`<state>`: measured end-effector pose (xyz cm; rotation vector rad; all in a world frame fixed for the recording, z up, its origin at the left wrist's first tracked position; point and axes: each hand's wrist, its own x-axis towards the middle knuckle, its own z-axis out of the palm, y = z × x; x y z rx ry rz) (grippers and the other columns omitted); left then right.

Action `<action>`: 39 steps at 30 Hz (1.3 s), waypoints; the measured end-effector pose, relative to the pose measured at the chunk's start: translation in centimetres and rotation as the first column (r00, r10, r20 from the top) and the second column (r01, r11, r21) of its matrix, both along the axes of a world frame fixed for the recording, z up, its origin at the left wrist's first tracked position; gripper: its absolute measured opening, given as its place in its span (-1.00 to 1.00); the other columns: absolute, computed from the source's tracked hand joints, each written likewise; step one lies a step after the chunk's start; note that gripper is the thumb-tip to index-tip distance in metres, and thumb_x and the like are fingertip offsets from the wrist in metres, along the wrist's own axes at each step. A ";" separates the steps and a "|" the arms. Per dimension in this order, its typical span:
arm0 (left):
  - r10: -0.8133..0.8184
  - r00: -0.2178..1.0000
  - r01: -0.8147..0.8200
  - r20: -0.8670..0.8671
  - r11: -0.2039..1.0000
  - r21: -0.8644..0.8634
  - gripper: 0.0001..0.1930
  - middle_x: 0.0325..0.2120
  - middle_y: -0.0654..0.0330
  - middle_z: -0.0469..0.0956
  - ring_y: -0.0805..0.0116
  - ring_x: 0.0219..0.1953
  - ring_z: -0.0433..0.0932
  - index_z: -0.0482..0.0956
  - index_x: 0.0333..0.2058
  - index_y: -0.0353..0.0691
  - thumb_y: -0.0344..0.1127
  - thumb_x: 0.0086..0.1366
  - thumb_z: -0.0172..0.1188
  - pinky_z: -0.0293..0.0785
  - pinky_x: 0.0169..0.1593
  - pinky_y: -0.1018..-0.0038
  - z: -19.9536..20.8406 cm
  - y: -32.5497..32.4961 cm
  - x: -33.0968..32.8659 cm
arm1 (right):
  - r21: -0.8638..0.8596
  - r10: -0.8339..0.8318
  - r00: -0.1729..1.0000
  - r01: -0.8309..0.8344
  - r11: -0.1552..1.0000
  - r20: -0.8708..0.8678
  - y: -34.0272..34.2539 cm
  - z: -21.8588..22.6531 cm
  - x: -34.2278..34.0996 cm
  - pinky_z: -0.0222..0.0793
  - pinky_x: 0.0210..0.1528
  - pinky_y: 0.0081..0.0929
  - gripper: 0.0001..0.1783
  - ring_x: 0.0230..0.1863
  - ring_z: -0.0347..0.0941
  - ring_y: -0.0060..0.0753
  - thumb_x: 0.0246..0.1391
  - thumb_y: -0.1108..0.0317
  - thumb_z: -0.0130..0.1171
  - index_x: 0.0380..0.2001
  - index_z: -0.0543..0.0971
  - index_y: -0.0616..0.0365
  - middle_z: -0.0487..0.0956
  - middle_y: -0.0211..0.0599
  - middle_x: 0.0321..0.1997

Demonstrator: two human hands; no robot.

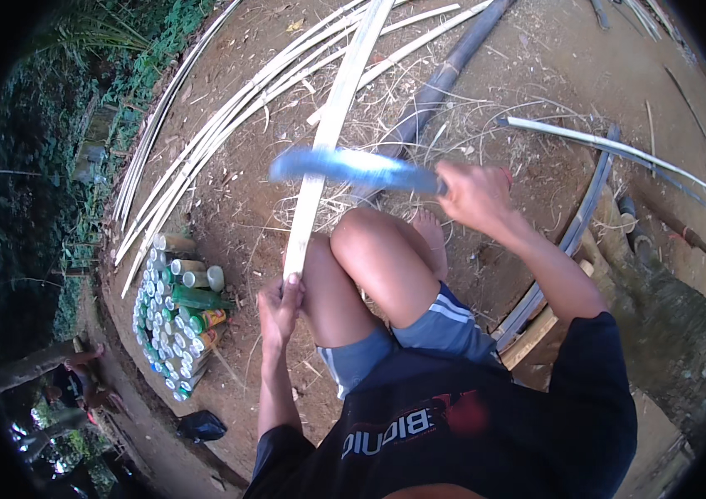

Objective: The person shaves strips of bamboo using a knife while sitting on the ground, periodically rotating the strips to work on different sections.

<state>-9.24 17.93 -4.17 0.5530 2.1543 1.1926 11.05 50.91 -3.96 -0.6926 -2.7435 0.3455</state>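
Pale and split, bamboo by the look: a long flat strip (335,125) in the left hand (280,308), pinched at its near end with thumb on top and fingers curled behind. Starts just beside the left knee (316,256), then slants up and away, leaning rightward, to run out past the top edge of the view. Lies almost wholly ahead of that grip, with the long axis pointing away from the body.

Opposite, a broad-bladed knife (370,170), wrapped by the handle in the closed right hand (478,195). Points leftward from the fist, crossing the strip at close to a right angle, tip past its left edge. Crosses well up from the left-hand grip, leaving a bare stretch of strip between thumb and blade. Left hand nearer to the strip's end, right hand off to the side and farther forward. Blurred along the blade; cannot tell whether touching the strip or just above.

Beyond, on brown earth, thin curled shavings (486,116) around a dark pole (440,83), tilted much like the strip. To the left, a curving spread of pale strips (270,79) and, nearer, a stack of bottles and cans (166,333), well apart from both hands.
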 end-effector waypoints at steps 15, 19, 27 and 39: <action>-0.027 0.999 0.029 -0.032 0.999 0.046 -0.57 -0.78 0.37 0.27 0.62 -0.74 0.17 0.45 -0.54 -0.27 -0.08 0.43 0.04 0.04 -0.66 0.60 -1.7 0.0 0.3 | -0.332 -0.340 0.940 0.320 0.887 -0.002 8.5 2.5 -1.6 0.43 -0.54 -0.13 -0.73 -0.65 0.51 -0.26 0.05 0.35 0.21 -0.13 0.61 0.00 0.54 -0.24 -0.70; -0.011 1.000 0.011 0.010 0.997 0.076 -0.56 -0.78 0.37 0.25 0.61 -0.74 0.15 0.43 -0.55 -0.26 -0.06 0.44 0.03 0.04 -0.66 0.59 -1.3 0.1 0.1 | 0.144 -0.045 0.943 -0.003 0.990 0.329 8.4 4.4 -1.8 0.38 -0.65 -0.32 -0.69 -0.68 0.44 -0.43 0.06 0.39 0.15 -0.09 0.56 0.18 0.52 -0.36 -0.70; -0.020 0.999 0.016 0.034 0.993 0.118 -0.54 -0.78 0.37 0.25 0.63 -0.75 0.14 0.43 -0.58 -0.25 -0.02 0.42 0.06 0.00 -0.68 0.59 -1.2 0.0 0.6 | 0.281 -0.095 0.961 0.020 0.960 0.258 16.0 4.1 -1.8 0.26 -0.70 -0.45 -0.74 -0.69 0.39 -0.50 0.14 0.26 0.15 -0.14 0.58 0.13 0.46 -0.40 -0.68; 0.035 0.977 -0.042 0.209 0.999 0.032 -0.60 -0.76 0.40 0.30 0.64 -0.70 0.20 0.50 -0.56 -0.26 -0.12 0.41 0.07 0.06 -0.63 0.61 -0.3 1.5 -0.2 | -0.226 -0.066 0.996 0.049 0.973 -0.068 0.8 -0.6 0.6 0.38 -0.68 -0.37 -0.82 -0.74 0.48 -0.41 0.01 0.24 0.26 -0.36 0.54 0.04 0.54 -0.39 -0.71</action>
